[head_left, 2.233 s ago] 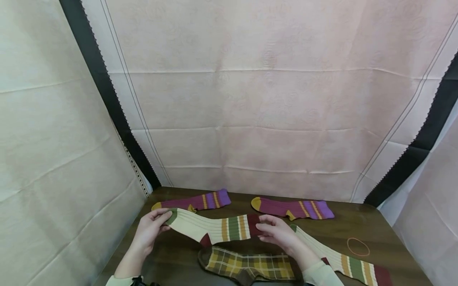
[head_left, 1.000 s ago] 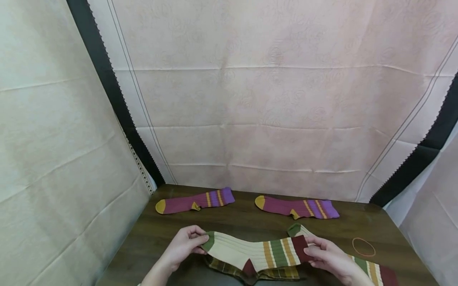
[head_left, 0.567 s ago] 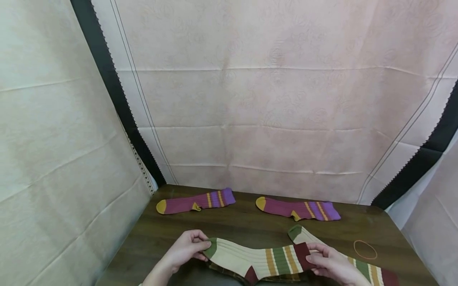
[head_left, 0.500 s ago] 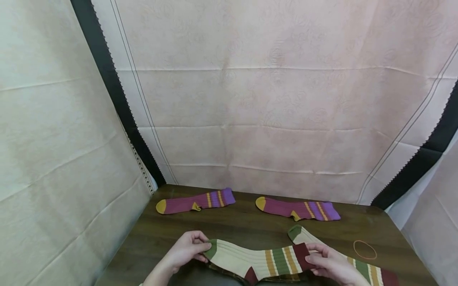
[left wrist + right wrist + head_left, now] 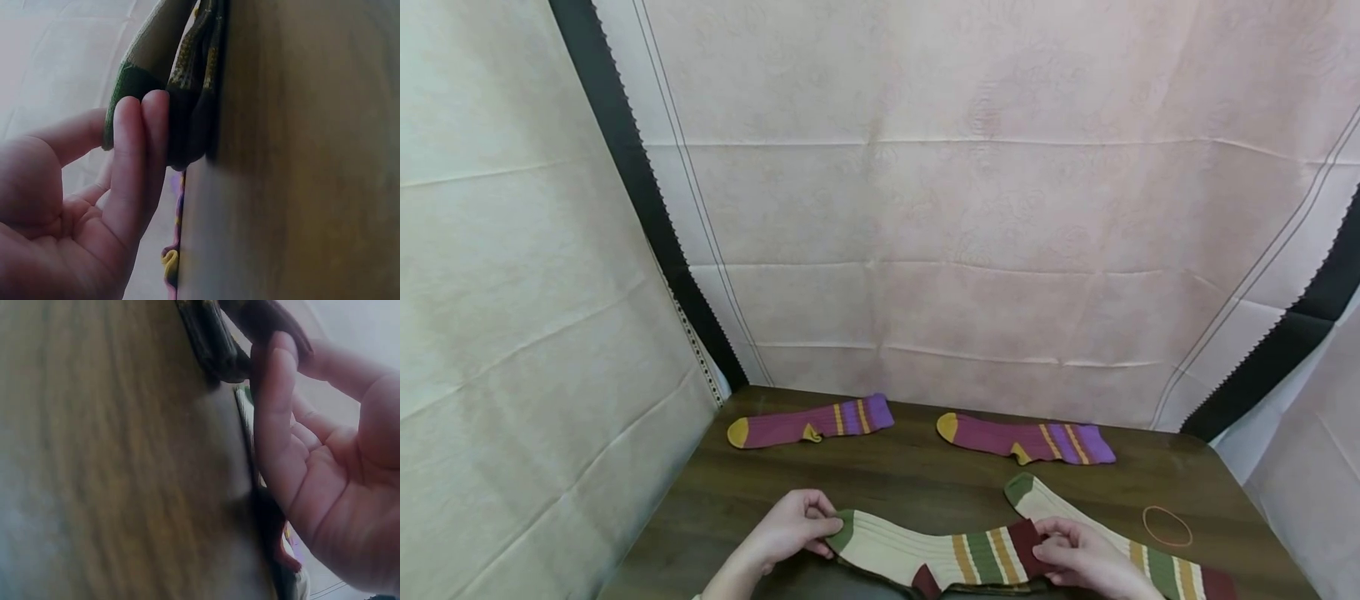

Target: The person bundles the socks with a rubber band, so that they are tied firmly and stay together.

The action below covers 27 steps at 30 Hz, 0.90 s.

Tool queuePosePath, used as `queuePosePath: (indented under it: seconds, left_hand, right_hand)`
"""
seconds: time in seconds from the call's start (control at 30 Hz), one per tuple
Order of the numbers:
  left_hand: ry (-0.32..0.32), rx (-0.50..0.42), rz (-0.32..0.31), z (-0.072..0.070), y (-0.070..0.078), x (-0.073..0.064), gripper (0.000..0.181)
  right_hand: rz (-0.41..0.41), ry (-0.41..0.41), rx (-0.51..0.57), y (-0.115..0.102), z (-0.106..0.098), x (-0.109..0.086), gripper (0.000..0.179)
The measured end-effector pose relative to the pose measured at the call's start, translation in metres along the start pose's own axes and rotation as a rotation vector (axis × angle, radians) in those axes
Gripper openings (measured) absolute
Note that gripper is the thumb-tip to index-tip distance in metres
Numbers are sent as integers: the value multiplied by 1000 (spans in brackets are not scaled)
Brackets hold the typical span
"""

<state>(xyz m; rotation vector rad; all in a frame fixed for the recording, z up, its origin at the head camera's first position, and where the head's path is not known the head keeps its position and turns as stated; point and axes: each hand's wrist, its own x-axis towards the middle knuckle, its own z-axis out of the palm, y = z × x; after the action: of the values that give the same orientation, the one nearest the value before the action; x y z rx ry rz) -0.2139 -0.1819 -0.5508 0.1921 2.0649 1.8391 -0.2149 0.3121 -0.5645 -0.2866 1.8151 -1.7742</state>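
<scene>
My left hand [image 5: 793, 527] pinches the green toe of a cream ribbed sock [image 5: 887, 546] with green and mustard stripes. At its other end, my right hand [image 5: 1086, 560] pinches the maroon cuff. The sock is stretched sideways between them, close over a plaid sock [image 5: 187, 65] that is now almost wholly hidden in the head view. Layers of dark toe [image 5: 190, 128] lie under the green toe in the left wrist view. A matching cream sock [image 5: 1048, 502] lies slanted on the table, partly behind my right hand.
Two purple socks with yellow toes lie along the back of the table [image 5: 865, 475], one on the left [image 5: 782, 429] and one on the right [image 5: 988, 434]. A thin orange loop [image 5: 1172, 546] rests near the right edge. Pale fabric walls [image 5: 962, 250] stand behind and at the sides.
Both hands have brought the cream sock down and to the right, over the plaid sock, covering nearly all of it. In the last half second they have lowered slightly more.
</scene>
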Motion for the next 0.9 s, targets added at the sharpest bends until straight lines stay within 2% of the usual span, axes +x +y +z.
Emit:
queuePosePath:
  seconds: [0.2,0.37,0.53,0.73,0.9]
  left_hand:
    - [23,32,-5,0,-3,-2,15]
    - [42,52,-19,-2,-3,-1,16]
    - [47,69,-26,-2,-1,-1,17]
    - [34,81,-30,-6,1,-3,18]
    - [34,61,-15,-9,2,-4,21]
  right_hand:
    - [23,54,-56,4,4,-1,27]
    - [59,91,-100,3,6,0,16]
    - [58,128,-169,0,6,-1,15]
    - [34,140,-190,-3,7,-2,18]
    - [56,153,-194,-3,8,-3,17]
